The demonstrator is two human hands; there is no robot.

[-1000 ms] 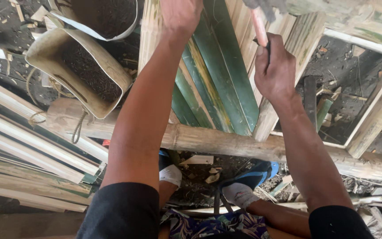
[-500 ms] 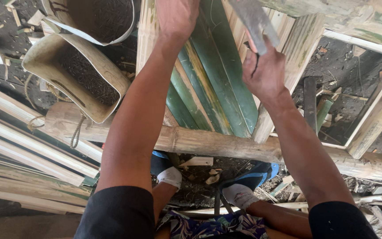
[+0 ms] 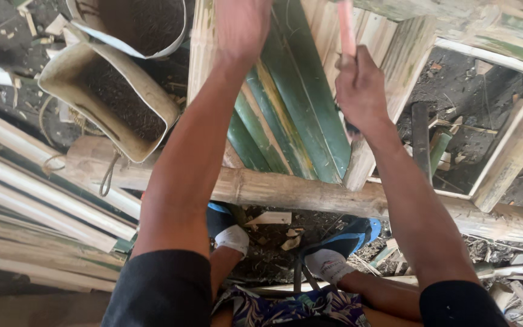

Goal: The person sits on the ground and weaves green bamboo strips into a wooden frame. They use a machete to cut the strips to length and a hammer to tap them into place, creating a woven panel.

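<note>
Grip first: the right hand (image 3: 361, 91) is closed tight around a pinkish tool handle (image 3: 345, 27) that runs up out of the top of the frame, so the head of the tool isn't visible and I can't say what kind it is. The left hand (image 3: 240, 27) is blurred and cut off by the top edge, sitting on or just over the green bamboo slats (image 3: 292, 115); can't tell if its fingers are curled or flat

The slats lie side by side, leaning over a thick bamboo pole (image 3: 310, 194) that runs across in front of the person's knees. Split bamboo like this looks stiff along its length, fairly light, a bit slick on the green skin and sharp on the split edges, so I'd guess pressing flat on the face is the safer hold rather than grabbing the edges

Both arms are stretched nearly straight forward and up, right wrist cocked back a little. Two woven baskets (image 3: 113, 100) of dark stuff sit to the left, and pale bamboo strips (image 3: 37, 200) are stacked along the left side
</note>
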